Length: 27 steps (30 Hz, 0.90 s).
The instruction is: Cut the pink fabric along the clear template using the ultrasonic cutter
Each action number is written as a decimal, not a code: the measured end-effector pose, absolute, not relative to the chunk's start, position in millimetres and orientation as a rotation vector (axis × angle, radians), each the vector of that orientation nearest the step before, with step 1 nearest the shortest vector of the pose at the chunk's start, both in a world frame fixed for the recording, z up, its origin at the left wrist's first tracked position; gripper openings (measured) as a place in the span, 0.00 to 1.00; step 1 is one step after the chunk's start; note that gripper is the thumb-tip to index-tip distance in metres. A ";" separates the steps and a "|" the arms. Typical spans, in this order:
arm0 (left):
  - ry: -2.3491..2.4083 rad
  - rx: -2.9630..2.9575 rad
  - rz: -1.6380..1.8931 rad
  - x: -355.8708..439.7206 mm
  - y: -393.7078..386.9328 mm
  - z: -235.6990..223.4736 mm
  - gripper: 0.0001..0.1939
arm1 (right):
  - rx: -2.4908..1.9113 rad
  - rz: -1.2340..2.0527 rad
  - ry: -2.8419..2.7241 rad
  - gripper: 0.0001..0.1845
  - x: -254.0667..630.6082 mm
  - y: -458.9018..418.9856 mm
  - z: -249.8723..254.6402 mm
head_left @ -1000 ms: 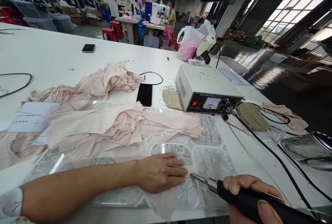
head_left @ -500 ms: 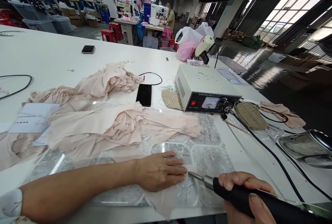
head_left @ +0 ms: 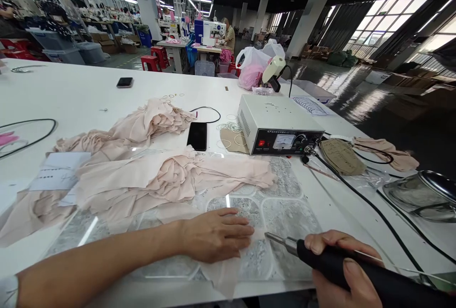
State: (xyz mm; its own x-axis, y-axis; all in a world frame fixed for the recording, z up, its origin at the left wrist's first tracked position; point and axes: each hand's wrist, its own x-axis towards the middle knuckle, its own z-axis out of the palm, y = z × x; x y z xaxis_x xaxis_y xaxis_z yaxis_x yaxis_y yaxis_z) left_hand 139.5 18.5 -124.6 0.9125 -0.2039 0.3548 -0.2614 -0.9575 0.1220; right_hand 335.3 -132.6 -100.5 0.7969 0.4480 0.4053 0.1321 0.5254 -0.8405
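Note:
My left hand (head_left: 217,234) lies flat with fingers stretched, pressing a thin, pale pink piece of fabric (head_left: 224,274) onto a clear sheet with a grey marbled pattern (head_left: 290,220). My right hand (head_left: 344,263) is wrapped round a corded handheld tool (head_left: 320,255) with a thick black handle and a slim metal tip. The tip points left, just right of my left fingertips and close to the fabric's edge; whether it touches the sheet I cannot tell. Beyond my left hand lies a heap of pale pink fabric pieces (head_left: 171,170).
A grey control box (head_left: 281,122) with a dial and cables stands behind. Near it lie a black phone (head_left: 197,136), rubber bands (head_left: 233,127) and brown card (head_left: 340,156). A shiny metal container (head_left: 423,196) sits at right. Farther back are another phone (head_left: 125,82) and a heat gun (head_left: 274,71).
The tool tip first came close to my left fingertips and has since drawn back right. My left hand stays flat on the fabric. The camera view has tilted up and turned slightly.

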 end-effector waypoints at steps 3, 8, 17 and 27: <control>-0.246 2.918 0.548 126.3 7.7 -120.4 0.13 | -1.015 0.201 -0.655 0.05 340.1 -138.7 -103.9; -0.105 2.938 0.572 111.4 -6.0 -122.8 0.12 | -1.017 0.242 -0.685 0.08 350.2 -146.1 -112.6; -0.175 2.988 0.524 111.5 9.3 -117.4 0.10 | -1.063 0.285 -0.715 0.09 353.6 -155.7 -116.1; -0.082 2.925 0.571 128.6 -7.3 -116.3 0.12 | -1.134 0.345 -0.642 0.10 347.4 -154.3 -104.3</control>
